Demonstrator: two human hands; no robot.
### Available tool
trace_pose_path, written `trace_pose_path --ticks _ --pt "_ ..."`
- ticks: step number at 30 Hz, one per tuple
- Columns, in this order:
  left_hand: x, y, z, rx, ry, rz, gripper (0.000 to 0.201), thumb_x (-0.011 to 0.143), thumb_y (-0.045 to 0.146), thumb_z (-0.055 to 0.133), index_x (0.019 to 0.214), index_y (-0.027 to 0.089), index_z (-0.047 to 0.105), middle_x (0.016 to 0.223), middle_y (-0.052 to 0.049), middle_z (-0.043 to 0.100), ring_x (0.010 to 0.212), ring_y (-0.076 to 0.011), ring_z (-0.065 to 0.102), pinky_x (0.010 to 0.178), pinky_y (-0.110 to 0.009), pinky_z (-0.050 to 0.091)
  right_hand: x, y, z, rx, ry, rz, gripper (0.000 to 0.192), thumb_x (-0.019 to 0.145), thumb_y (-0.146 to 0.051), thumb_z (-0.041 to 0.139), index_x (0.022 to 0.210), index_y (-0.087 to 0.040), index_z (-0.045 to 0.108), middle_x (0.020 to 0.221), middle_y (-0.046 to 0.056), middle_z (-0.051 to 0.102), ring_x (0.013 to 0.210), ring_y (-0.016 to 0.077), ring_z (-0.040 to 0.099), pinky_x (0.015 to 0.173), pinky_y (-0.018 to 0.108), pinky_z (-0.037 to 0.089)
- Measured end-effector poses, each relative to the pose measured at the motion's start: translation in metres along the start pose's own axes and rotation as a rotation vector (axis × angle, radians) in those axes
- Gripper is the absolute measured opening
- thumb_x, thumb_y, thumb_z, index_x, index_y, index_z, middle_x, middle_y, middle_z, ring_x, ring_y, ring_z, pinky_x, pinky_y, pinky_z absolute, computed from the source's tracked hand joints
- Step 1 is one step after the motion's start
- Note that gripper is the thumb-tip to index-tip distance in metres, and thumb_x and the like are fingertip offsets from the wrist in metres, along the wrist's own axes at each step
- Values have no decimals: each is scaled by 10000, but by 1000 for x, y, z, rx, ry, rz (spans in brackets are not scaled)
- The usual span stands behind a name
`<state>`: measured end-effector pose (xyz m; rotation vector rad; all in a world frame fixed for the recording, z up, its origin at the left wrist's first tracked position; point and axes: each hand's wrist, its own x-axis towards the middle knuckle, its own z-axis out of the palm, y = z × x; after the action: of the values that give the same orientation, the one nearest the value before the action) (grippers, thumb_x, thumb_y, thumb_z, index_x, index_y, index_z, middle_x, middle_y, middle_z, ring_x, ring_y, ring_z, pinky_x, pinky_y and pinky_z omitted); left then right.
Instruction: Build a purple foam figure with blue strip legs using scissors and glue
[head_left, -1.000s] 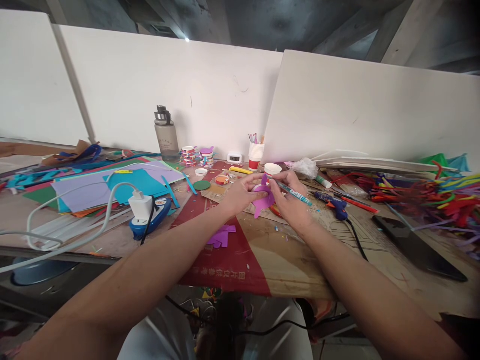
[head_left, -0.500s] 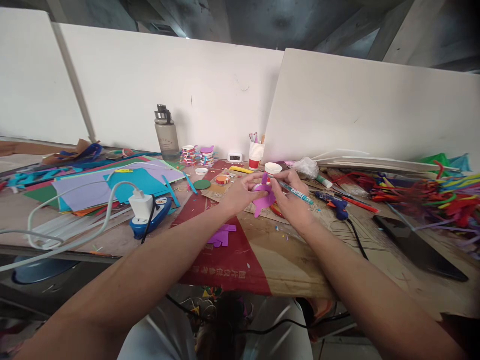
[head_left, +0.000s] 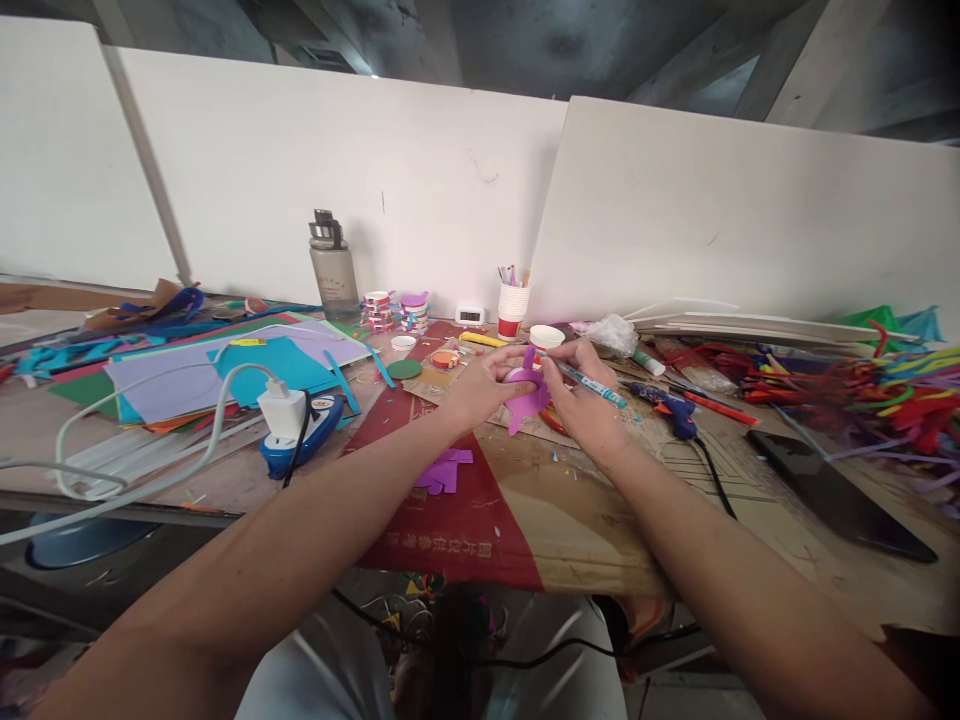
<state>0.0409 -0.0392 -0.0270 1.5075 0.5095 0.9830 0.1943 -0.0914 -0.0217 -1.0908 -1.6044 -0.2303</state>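
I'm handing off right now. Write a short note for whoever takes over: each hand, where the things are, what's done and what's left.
Left hand: grip on the purple foam piece, held up above the cardboard mat.
Right hand: grip on the teal marker, tip at the foam piece's upper part.
Nearby: purple scraps on the mat, blue glue gun to the right, white cup behind the hands.
Done: piece is cut out. Any marks on it cannot be made out.
Left: marking looks unfinished, since the tip is at the piece.
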Motion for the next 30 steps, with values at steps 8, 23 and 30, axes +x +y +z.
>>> trace_pose_path --ticks 8,23,30 --pt "-1 1 0 27 5 5 682 654 246 813 1289 180 574 1013 -76 742 823 -170 690 727 -265 516 1 -1 0 9 4 1 67 883 -287 561 856 -226 551 774 13 646 693 163 606 670 290 484" --pt "12 -15 -38 204 245 -357 337 671 155 751 995 128 663 675 -7 671 513 -103 563 492 -219 451 1 -8 -5 229 -613 -325 147 934 -241 523 968 -227 666 939 30 708 849 159 643 799 281 483" --pt "12 -19 -47 608 227 -186 231 657 192 742 879 147 698 850 -31 721 757 -159 628 711 -273 508 1 -3 -3 296 -1012 -381 163 884 -253 548 987 -230 673 989 48 689 900 190 624 828 308 466"
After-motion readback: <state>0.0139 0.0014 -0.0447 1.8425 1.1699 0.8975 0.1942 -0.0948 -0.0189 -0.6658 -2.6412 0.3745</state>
